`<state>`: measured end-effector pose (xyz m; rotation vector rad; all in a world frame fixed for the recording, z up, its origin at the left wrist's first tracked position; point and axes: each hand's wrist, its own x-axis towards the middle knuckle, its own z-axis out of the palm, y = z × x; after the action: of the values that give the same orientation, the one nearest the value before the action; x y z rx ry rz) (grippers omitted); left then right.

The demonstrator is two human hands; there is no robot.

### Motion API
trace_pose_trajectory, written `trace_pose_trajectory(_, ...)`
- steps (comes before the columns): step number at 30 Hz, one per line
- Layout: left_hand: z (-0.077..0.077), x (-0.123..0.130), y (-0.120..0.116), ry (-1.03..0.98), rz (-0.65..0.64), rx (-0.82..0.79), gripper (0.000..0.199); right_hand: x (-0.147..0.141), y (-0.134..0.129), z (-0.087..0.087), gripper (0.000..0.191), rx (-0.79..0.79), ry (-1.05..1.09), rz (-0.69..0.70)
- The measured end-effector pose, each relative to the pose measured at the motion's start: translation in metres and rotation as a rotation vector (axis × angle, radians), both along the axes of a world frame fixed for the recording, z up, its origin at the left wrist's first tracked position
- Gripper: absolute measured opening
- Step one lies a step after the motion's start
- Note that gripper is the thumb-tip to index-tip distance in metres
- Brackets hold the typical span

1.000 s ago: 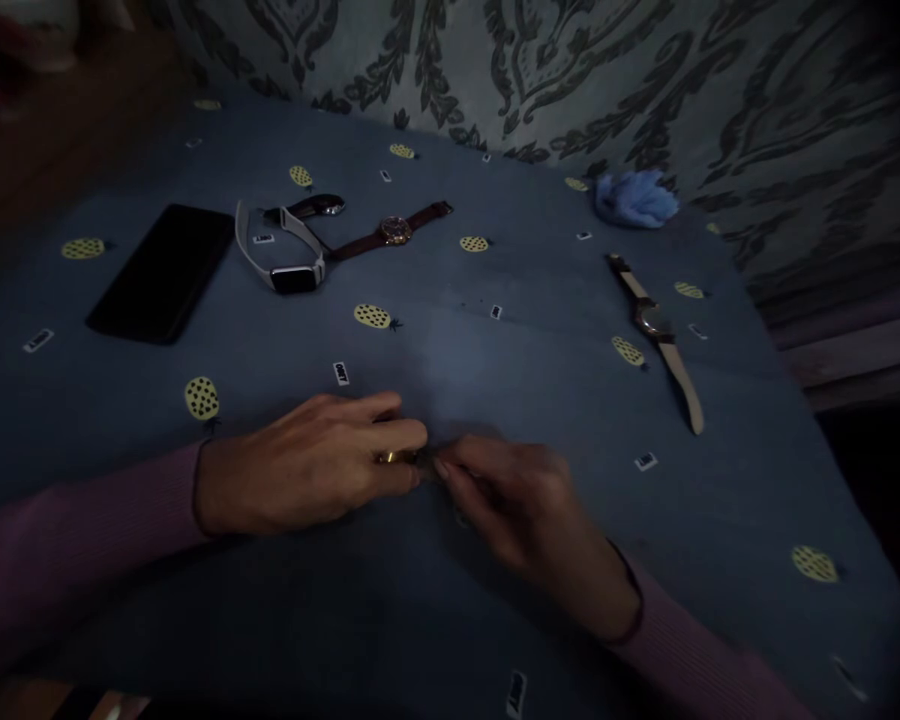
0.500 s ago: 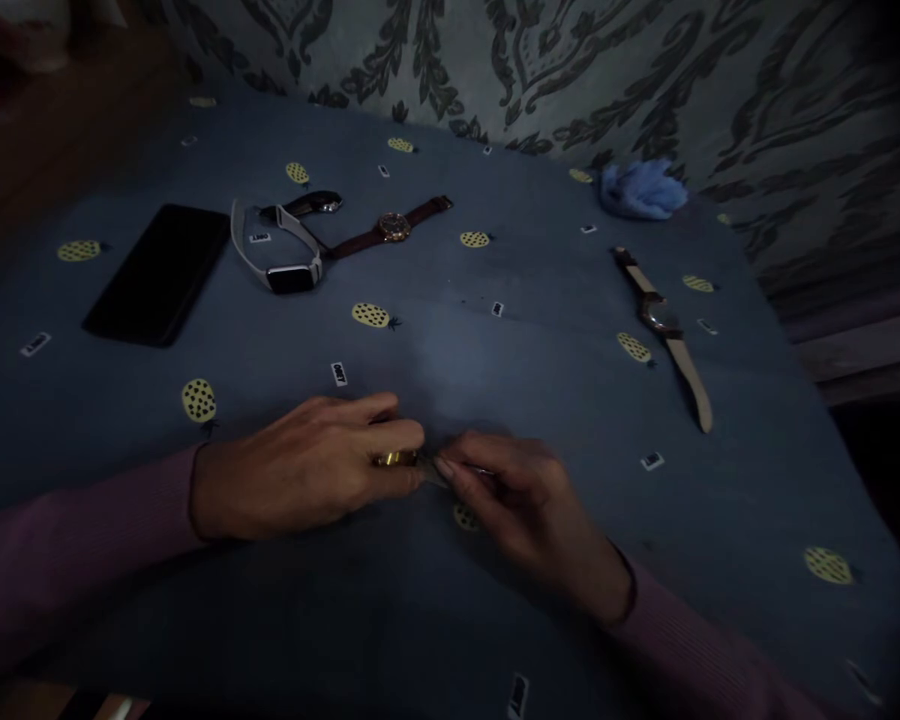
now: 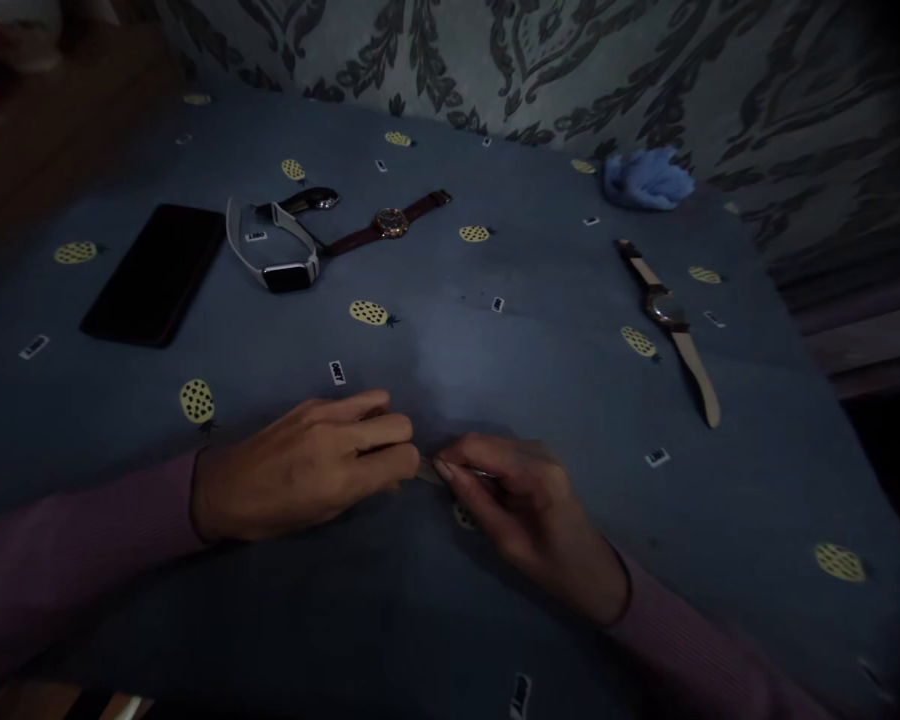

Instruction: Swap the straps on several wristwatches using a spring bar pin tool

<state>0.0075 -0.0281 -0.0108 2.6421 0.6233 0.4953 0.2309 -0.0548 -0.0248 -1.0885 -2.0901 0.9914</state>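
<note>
The left arm (image 3: pixel 94 545) comes in from the left side, and the left hand (image 3: pixel 307 465) is over the blue cloth (image 3: pixel 570 400) with its back up and its fingers bent. I cannot tell what is tucked under them. The right arm (image 3: pixel 697 640) slants in from the bottom right, and the right hand (image 3: pixel 529 510) pinches a thin strip (image 3: pixel 428 470) between its thumb and finger. The strip is in the small gap between the two hands. A white tag (image 3: pixel 337 373) printed on the cloth, just past the left hand, says OBEY. Many other tags are too small to read.
</note>
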Motion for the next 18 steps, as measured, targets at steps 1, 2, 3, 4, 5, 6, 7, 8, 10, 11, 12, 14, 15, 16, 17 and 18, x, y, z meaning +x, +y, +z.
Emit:
trace_pose_trajectory(1, -0.0008, 0.0001, 0.0001, -0.015, 0.004, 0.004, 0.020, -0.0002, -0.0004, -0.0003, 0.026, 0.003, 0.006, -0.004)
trace_pose_trajectory(2, -0.0016, 0.0002, 0.0002, -0.025, 0.007, 0.007, 0.019, -0.0005, -0.0007, -0.0006, 0.026, 0.005, 0.008, -0.006)
trace_pose_trajectory(3, -0.0023, 0.0003, 0.0003, -0.031, 0.007, 0.008, 0.019, -0.0008, -0.0009, -0.0008, 0.026, 0.010, 0.012, -0.007)
trace_pose_trajectory(4, -0.0028, 0.0004, 0.0005, -0.033, 0.006, 0.006, 0.020, -0.0011, -0.0010, -0.0010, 0.026, 0.014, 0.011, -0.008)
trace_pose_trajectory(5, -0.0032, 0.0005, 0.0007, -0.033, 0.006, -0.001, 0.020, -0.0013, -0.0011, -0.0012, 0.026, 0.019, 0.006, -0.009)
trace_pose_trajectory(6, -0.0034, 0.0007, 0.0008, -0.029, 0.008, -0.013, 0.020, -0.0014, -0.0012, -0.0014, 0.027, 0.027, 0.005, -0.011)
trace_pose_trajectory(7, -0.0034, 0.0008, 0.0010, -0.025, 0.012, -0.026, 0.020, -0.0013, -0.0013, -0.0016, 0.026, 0.032, 0.001, -0.013)
trace_pose_trajectory(8, -0.0031, 0.0010, 0.0012, -0.024, 0.017, -0.042, 0.020, -0.0011, -0.0014, -0.0019, 0.026, 0.033, -0.002, -0.015)
trace_pose_trajectory(10, -0.0022, 0.0013, 0.0018, -0.021, 0.020, -0.069, 0.019, -0.0005, -0.0018, -0.0024, 0.025, 0.024, -0.009, -0.017)
trace_pose_trajectory(11, -0.0016, 0.0014, 0.0022, -0.019, 0.017, -0.077, 0.020, -0.0002, -0.0020, -0.0026, 0.025, 0.020, -0.010, -0.015)
trace_pose_trajectory(12, -0.0009, 0.0015, 0.0028, -0.017, 0.012, -0.081, 0.021, 0.0000, -0.0023, -0.0027, 0.024, 0.016, -0.011, -0.014)
trace_pose_trajectory(14, 0.0004, 0.0015, 0.0040, -0.016, 0.003, -0.084, 0.022, -0.0001, -0.0028, -0.0026, 0.025, 0.014, -0.015, -0.016)
trace_pose_trajectory(15, 0.0009, 0.0013, 0.0048, -0.016, -0.002, -0.088, 0.023, -0.0003, -0.0030, -0.0025, 0.025, 0.010, -0.020, -0.014)
trace_pose_trajectory(16, 0.0012, 0.0011, 0.0056, -0.019, -0.009, -0.094, 0.023, -0.0006, -0.0031, -0.0022, 0.025, 0.007, -0.026, -0.013)
trace_pose_trajectory(17, 0.0014, 0.0009, 0.0064, -0.020, -0.017, -0.102, 0.022, -0.0009, -0.0032, -0.0019, 0.025, 0.002, -0.038, -0.011)
trace_pose_trajectory(18, 0.0016, 0.0006, 0.0072, -0.019, -0.026, -0.114, 0.022, -0.0011, -0.0032, -0.0016, 0.025, 0.002, -0.052, -0.013)
